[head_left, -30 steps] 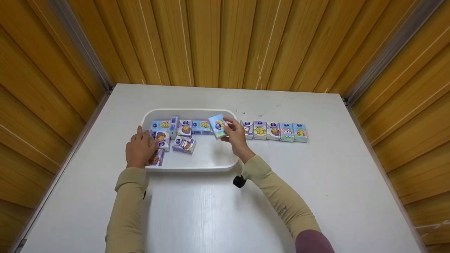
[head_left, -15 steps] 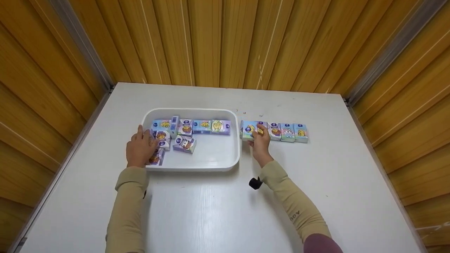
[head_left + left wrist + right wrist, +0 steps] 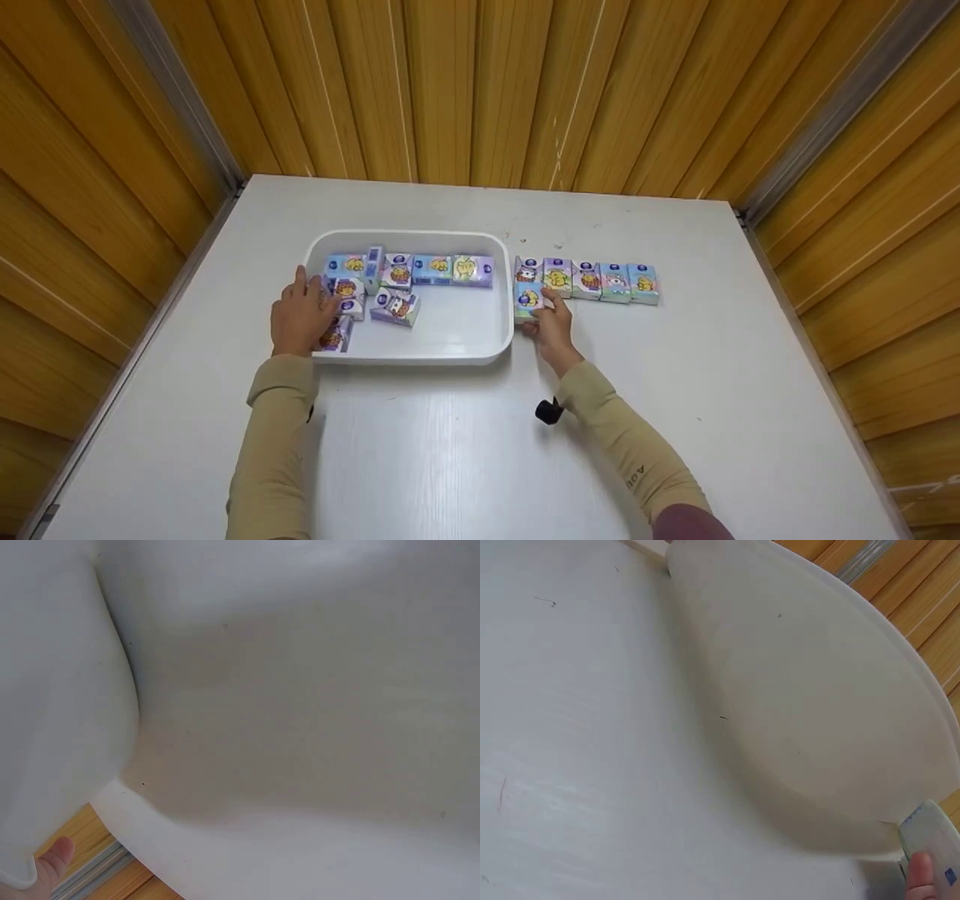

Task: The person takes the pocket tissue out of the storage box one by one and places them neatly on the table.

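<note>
A white tray [image 3: 420,358] holds several small cartoon-printed tissue packs, with a loose purple pack [image 3: 395,307] near its middle. Over the tray's left rim lies my left hand [image 3: 300,319], holding the side wall; its thumb reaches inside beside the packs there. In the left wrist view only a thumb [image 3: 56,859] shows, at the rim. To the right of the tray my right hand [image 3: 555,326] pinches a blue-green tissue pack [image 3: 527,298] against the near side of a row of packs. The right wrist view shows that pack [image 3: 934,836] with a finger on it, close to the tray's outer wall.
The row of tissue packs [image 3: 587,280] runs rightward from the tray's right wall on the white table [image 3: 420,450]. Small crumbs lie behind the row. Wood-patterned panels [image 3: 480,90] enclose the table at the back and both sides.
My right hand has carried the blue-green tissue pack from above the tray, over the row, then down toward me to the row's near left end. My left hand has stayed at the tray.
</note>
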Action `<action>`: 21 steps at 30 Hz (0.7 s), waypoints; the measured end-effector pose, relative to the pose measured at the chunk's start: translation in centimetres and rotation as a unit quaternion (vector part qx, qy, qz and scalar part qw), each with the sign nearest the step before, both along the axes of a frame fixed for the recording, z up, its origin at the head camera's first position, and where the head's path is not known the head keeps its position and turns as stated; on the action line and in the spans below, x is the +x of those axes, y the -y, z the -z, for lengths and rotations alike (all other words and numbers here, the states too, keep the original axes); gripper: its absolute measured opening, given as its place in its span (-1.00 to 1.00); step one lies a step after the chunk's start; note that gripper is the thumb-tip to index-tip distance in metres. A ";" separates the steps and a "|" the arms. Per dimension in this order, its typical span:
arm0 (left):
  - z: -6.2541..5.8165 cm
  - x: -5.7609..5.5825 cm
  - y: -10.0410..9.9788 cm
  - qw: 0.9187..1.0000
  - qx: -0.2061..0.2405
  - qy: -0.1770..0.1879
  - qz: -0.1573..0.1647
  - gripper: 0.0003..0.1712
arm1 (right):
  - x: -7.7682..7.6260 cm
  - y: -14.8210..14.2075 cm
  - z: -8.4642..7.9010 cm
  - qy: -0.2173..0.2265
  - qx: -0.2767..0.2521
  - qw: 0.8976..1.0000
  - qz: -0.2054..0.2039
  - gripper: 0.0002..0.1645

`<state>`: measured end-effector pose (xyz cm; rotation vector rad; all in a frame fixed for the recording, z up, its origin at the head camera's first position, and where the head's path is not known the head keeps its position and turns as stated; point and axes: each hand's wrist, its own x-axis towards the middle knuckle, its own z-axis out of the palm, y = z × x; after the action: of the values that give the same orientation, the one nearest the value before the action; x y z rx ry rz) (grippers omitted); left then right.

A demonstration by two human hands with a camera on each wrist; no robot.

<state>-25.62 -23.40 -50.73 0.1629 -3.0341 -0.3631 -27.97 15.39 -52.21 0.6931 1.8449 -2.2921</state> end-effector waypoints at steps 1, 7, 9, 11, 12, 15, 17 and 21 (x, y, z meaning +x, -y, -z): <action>0.0 0.0 0.0 1.000 0.000 0.000 0.000 -0.24 | 0.1 0.0 0.0 0.000 -0.001 1.000 0.000 -0.35; 0.1 -0.1 0.0 1.000 0.006 -0.005 0.000 -0.23 | 0.5 0.0 0.3 0.006 -0.005 1.000 -0.001 -0.33; 0.2 -0.1 0.0 1.000 0.007 -0.003 -0.001 -0.23 | 0.7 0.0 0.4 0.008 -0.001 1.000 -0.001 -0.33; 0.1 -0.1 0.0 1.000 0.008 0.002 -0.003 -0.23 | 0.8 0.0 0.4 0.010 0.005 1.000 -0.002 -0.33; 0.1 -0.1 0.1 1.000 0.009 0.005 -0.004 -0.23 | 0.8 0.0 0.5 0.012 0.006 1.000 0.000 -0.33; 0.1 -0.1 0.0 1.000 0.009 0.014 -0.006 -0.22 | 0.8 0.0 0.6 0.019 0.011 1.000 0.000 -0.31; 0.1 -0.1 0.0 1.000 0.010 0.016 -0.006 -0.22 | 0.8 0.0 0.7 0.022 0.018 1.000 -0.001 -0.30; 0.1 -0.1 0.0 1.000 0.010 0.014 -0.003 -0.22 | 0.9 0.0 0.7 0.017 0.041 0.999 -0.012 -0.26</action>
<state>-25.71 -23.42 -50.82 0.1806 -3.0570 -0.3956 -27.05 15.38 -52.86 0.7121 1.9301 -2.1885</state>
